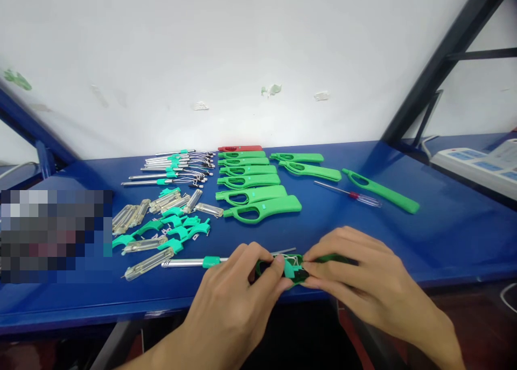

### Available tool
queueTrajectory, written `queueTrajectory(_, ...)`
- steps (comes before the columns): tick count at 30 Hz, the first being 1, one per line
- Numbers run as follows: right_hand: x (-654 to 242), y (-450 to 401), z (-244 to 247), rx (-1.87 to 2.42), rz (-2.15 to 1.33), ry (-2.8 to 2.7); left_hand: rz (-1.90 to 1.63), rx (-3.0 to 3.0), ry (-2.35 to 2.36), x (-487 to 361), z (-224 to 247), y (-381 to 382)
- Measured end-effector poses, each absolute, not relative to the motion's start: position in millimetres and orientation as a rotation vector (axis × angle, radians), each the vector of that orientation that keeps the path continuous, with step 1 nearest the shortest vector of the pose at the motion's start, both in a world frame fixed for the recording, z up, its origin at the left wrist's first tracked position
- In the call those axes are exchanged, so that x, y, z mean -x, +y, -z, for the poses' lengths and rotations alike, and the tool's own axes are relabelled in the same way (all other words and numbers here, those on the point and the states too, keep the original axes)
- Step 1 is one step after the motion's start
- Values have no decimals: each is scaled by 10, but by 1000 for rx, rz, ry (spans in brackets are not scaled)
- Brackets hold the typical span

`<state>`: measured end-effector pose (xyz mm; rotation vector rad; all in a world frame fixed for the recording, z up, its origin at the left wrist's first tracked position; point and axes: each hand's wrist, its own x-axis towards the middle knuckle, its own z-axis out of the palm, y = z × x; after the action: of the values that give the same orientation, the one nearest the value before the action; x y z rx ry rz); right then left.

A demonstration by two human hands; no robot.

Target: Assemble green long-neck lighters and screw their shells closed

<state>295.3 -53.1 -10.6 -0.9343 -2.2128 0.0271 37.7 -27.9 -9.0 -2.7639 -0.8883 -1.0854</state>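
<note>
Near the table's front edge, both of my hands are on a green lighter shell (pixel 331 258) that lies open side up. My left hand (pixel 238 294) pinches it around a teal trigger (pixel 288 269). Out to the left sticks a silver metal tube (pixel 183 263) with a teal collar (pixel 211 262). My right hand (pixel 363 273) has its fingertips closed at the shell's edge, beside a small black part (pixel 301 276) and white wires (pixel 294 258). My fingers cover much of the shell's inside. Behind my left fingers lies a thin metal rod (pixel 285 250).
Several green shells (pixel 266 207) and a red one (pixel 240 148) lie in rows behind my hands. A screwdriver (pixel 365 199) rests to the right. At left are wired metal tubes (pixel 139 183), clear fuel tanks (pixel 149 263) and teal triggers (pixel 173 246). A white wall (pixel 242 63) stands behind.
</note>
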Motion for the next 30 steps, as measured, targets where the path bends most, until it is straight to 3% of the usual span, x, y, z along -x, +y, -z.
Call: queueTrajectory(30,-2958,-538,115,922,-5,-2221,1096,2781,-885,-367,82,-280)
